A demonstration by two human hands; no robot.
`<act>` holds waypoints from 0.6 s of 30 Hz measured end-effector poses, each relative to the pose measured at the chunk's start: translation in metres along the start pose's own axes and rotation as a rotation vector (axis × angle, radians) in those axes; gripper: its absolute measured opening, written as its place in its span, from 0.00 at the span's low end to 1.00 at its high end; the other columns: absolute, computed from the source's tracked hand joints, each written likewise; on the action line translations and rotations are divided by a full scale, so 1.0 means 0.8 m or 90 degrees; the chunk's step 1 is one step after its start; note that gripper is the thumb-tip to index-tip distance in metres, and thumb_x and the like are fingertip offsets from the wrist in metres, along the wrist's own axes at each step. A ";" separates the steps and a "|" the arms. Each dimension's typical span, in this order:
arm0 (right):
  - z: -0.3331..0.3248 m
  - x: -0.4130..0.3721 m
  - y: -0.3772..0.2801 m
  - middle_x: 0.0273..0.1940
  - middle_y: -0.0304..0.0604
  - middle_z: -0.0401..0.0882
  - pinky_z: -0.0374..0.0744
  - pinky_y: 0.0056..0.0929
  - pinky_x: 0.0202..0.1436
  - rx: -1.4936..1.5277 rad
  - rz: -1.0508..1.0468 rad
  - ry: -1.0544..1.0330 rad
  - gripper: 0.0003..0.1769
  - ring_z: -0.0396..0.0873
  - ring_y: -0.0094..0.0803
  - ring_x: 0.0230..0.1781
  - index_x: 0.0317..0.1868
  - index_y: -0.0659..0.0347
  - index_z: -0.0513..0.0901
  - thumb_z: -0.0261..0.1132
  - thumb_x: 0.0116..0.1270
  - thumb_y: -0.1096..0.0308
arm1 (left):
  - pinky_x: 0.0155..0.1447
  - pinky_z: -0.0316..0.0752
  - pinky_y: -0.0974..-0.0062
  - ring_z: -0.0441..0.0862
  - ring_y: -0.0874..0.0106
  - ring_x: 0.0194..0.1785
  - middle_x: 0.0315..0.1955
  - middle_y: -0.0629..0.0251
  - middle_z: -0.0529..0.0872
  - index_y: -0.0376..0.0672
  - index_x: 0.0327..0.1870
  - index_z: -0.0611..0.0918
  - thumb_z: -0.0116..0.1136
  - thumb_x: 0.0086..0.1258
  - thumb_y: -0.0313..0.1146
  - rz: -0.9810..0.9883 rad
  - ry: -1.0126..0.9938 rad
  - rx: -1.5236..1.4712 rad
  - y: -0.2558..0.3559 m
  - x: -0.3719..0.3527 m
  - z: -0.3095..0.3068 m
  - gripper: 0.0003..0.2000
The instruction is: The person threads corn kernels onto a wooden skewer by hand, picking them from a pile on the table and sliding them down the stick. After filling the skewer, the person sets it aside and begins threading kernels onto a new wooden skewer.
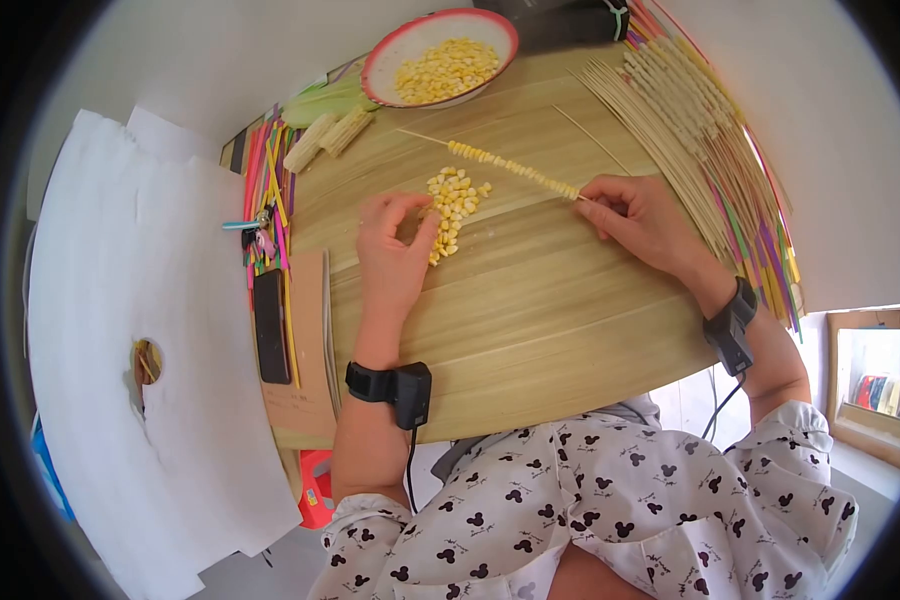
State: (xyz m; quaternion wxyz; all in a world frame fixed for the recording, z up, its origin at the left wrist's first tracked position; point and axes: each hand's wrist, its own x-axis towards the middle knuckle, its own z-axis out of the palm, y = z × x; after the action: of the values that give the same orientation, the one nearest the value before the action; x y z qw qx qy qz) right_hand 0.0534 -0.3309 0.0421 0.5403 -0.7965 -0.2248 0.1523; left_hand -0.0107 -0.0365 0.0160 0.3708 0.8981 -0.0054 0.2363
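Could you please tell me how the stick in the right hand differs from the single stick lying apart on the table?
The held stick is threaded with yellow kernels along much of its length, while the lone stick is bare. The held stick is gripped near one end by the right hand; the lone stick lies untouched on the table. Both are thin and pale.

We see a smooth, satin-finished tabletop of pale grained wood (510, 340) beside a glossy black phone (273, 330).
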 end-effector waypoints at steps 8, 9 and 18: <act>0.001 0.000 0.003 0.23 0.30 0.74 0.68 0.19 0.27 0.009 -0.008 -0.017 0.10 0.69 0.14 0.24 0.38 0.67 0.82 0.63 0.72 0.68 | 0.51 0.73 0.74 0.78 0.70 0.43 0.37 0.64 0.80 0.40 0.42 0.84 0.66 0.62 0.26 -0.031 -0.037 0.008 0.001 -0.001 0.000 0.08; 0.001 0.000 0.003 0.23 0.30 0.74 0.68 0.19 0.27 0.006 -0.009 -0.019 0.10 0.69 0.14 0.24 0.38 0.68 0.82 0.63 0.72 0.68 | 0.50 0.73 0.74 0.78 0.70 0.43 0.37 0.64 0.80 0.39 0.41 0.84 0.66 0.62 0.25 -0.035 -0.040 0.018 0.001 -0.001 0.000 0.08; 0.003 0.000 0.008 0.22 0.34 0.76 0.68 0.22 0.27 -0.016 -0.029 -0.025 0.09 0.69 0.16 0.23 0.38 0.68 0.82 0.64 0.71 0.68 | 0.45 0.73 0.78 0.77 0.75 0.39 0.35 0.65 0.79 0.37 0.41 0.83 0.63 0.63 0.24 -0.075 -0.049 -0.013 -0.001 -0.001 0.001 0.06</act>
State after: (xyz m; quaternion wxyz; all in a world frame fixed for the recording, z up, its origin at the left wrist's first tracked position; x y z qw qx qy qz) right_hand 0.0537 -0.3313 0.0351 0.5291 -0.7948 -0.2554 0.1523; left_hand -0.0111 -0.0368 0.0142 0.3926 0.9015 0.0309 0.1796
